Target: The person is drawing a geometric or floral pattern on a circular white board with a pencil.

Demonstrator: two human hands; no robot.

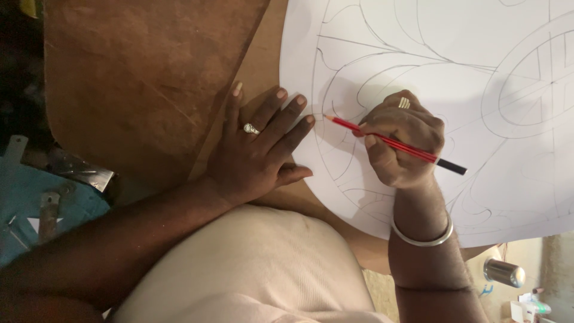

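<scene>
— Head view: right hand [402,143] gripping red pencil [394,143], fingers closed round it, tip touching white paper [430,66].

— And left hand [257,149]?

— Lying flat, fingers spread, holding nothing, fingertips pressing paper's edge just beside pencil tip, palm resting on brown board [143,84].

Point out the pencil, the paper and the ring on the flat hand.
pencil [394,142]: head view, on the red shaft.
paper [430,66]: head view, on a bare part between drawn lines.
ring [250,128]: head view, on its stone, left hand [254,152].
</scene>
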